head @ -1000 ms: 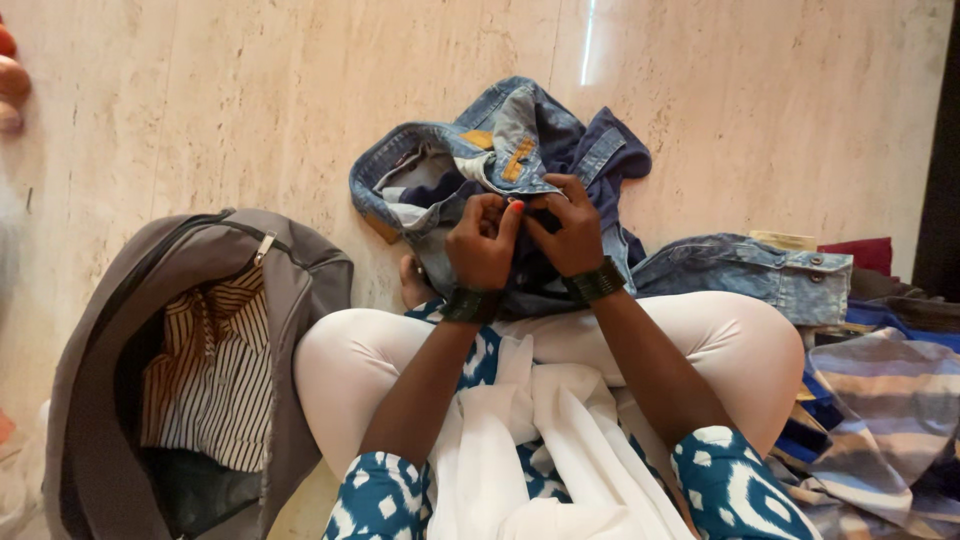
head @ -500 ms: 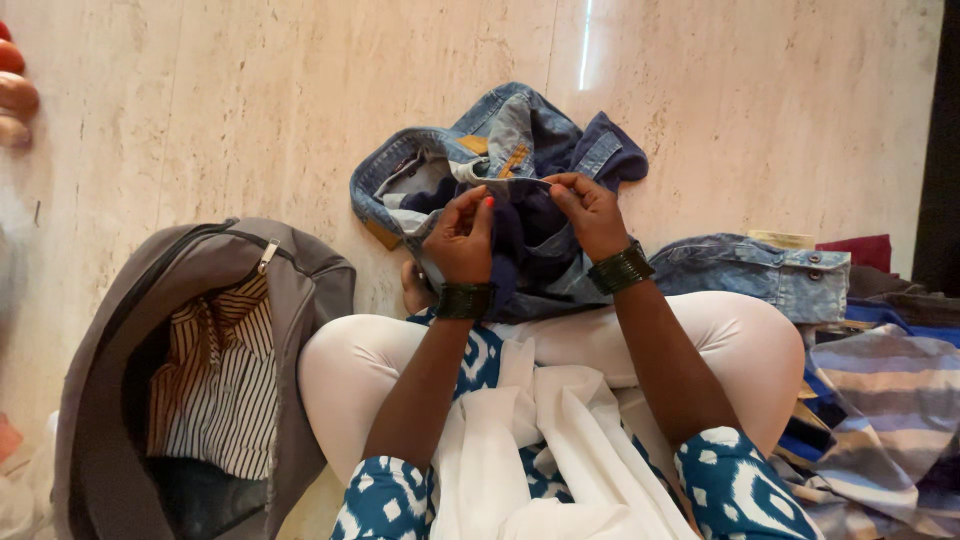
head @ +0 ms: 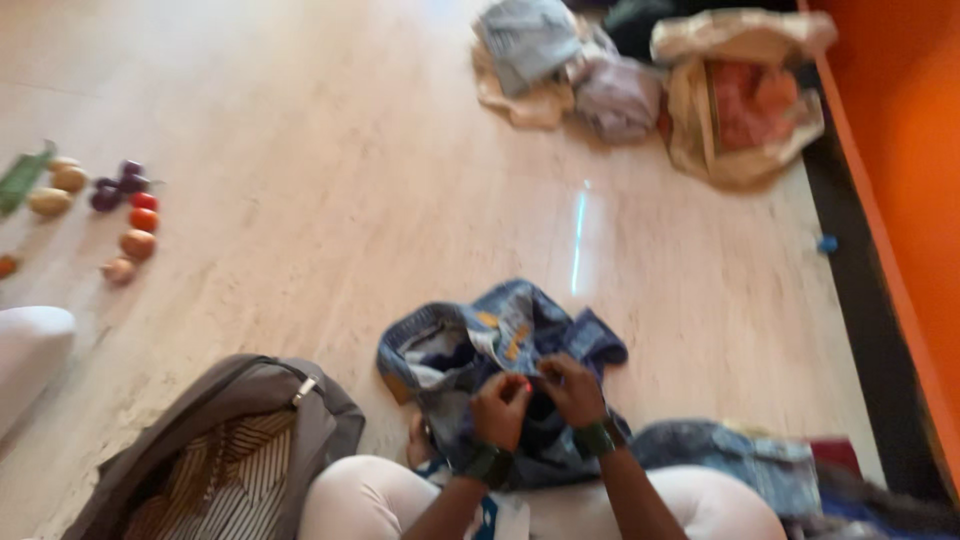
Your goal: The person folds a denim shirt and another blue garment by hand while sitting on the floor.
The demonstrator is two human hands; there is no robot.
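We see both hands pinched close together on the crumpled denim garment (head: 500, 345), which lies on the pale floor (head: 330, 180) just past the white-clad knees. The left hand (head: 500, 410) and the right hand (head: 572, 390) each have fingers closed on a fold of the denim, almost touching one another; the frame is blurred, so we cannot tell exactly which part they grip. An open grey bag (head: 250, 420) with striped cloth inside sits beside the left knee. More denim (head: 720, 455) lies by the right knee. Small fruits (head: 125, 215) rest well apart to the left.
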